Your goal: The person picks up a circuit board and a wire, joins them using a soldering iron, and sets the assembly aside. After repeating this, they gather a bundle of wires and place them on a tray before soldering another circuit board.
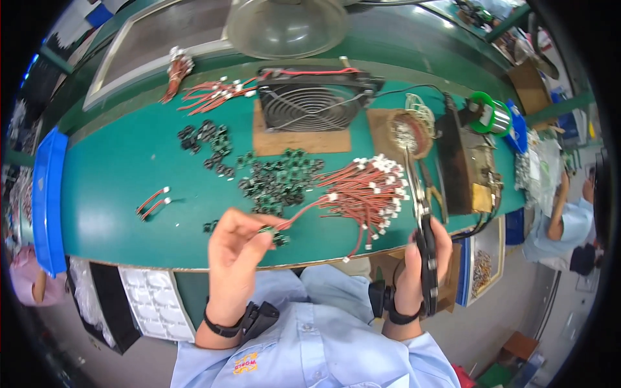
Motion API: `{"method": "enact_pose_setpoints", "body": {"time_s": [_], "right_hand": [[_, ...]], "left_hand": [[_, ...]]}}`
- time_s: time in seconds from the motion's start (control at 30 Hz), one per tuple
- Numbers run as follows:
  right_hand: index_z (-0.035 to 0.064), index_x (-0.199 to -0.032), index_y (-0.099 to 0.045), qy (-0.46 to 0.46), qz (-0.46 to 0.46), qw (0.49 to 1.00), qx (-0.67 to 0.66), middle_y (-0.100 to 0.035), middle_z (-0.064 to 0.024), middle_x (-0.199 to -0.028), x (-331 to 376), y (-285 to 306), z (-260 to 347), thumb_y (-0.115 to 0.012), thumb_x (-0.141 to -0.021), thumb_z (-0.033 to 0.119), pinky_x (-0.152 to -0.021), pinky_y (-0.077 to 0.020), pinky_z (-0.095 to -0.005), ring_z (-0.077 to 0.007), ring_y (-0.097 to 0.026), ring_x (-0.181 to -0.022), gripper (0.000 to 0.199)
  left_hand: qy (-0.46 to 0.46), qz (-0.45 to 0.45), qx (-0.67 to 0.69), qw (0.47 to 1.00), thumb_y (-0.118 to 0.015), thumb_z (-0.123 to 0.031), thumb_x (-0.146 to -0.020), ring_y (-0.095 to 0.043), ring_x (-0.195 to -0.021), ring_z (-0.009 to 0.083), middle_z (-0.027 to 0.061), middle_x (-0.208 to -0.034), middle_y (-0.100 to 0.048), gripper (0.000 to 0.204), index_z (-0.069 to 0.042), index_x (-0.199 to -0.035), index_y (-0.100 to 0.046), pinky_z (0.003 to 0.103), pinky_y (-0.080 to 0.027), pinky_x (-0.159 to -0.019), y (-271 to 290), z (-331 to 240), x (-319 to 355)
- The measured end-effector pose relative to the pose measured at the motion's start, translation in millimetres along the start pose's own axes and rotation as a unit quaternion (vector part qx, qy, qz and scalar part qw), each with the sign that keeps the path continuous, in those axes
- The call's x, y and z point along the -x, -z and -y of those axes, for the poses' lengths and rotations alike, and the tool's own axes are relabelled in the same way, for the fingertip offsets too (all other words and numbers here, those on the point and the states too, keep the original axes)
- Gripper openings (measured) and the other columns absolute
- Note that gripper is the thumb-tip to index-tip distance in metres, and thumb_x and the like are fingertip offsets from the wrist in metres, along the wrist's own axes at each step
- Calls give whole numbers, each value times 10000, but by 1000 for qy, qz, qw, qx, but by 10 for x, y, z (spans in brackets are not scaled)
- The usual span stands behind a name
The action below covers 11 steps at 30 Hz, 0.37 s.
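Observation:
Between the fingertips of my left hand (236, 249) is a small green circuit board (279, 238), with a red-and-black wire lead (304, 212) running from it to a white connector. My right hand (424, 258) is closed round the black handle of a soldering iron (419, 200). The iron's metal tip reaches the round tin (407, 134) behind it; whether it touches what is inside I cannot tell. Right of my left hand lies a fanned pile of wire leads (369, 194) with white connectors. Just behind that hand is a heap of small green-and-black boards (278, 178).
A black fan (314, 107) stands on a wooden board at the back. Two wired pieces (154, 204) lie at left. A blue tray (48, 200) is at the left edge. Pliers (432, 187), a dark box (456, 161) and a green solder spool (490, 114) are at right.

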State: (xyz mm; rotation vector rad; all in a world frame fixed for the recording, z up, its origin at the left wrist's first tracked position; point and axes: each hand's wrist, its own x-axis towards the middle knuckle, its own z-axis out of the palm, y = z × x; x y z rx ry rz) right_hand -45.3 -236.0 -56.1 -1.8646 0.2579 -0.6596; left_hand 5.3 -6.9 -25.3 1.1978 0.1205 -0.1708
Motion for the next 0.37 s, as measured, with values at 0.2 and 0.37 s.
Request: {"method": "enact_pose_setpoints", "body": {"time_s": [0.2, 0.37], "right_hand": [[54, -1280, -440, -25, -1, 998, 52, -514, -86, -1134, -379, -85, -80, -638, -814, 186, -895, -396, -286, -162, -513, -988, 523], [97, -1323, -412, 147, 194, 970, -18, -484, -100, -1230, -95, 175, -55, -649, -806, 333, -937, -372, -375, -239, -512, -1046, 615]], "left_hand": [[-10, -8, 9, 1000, -539, -46, -813, -564, -865, 161, 178, -955, -624, 93, -41, -850, -454, 264, -411, -759, 46, 22, 13], [-24, 23, 19, 999, -558, -51, -845, -568, -872, 132, 173, -1017, -631, 106, -55, -874, -456, 250, -432, -725, 128, 57, -16]]}}
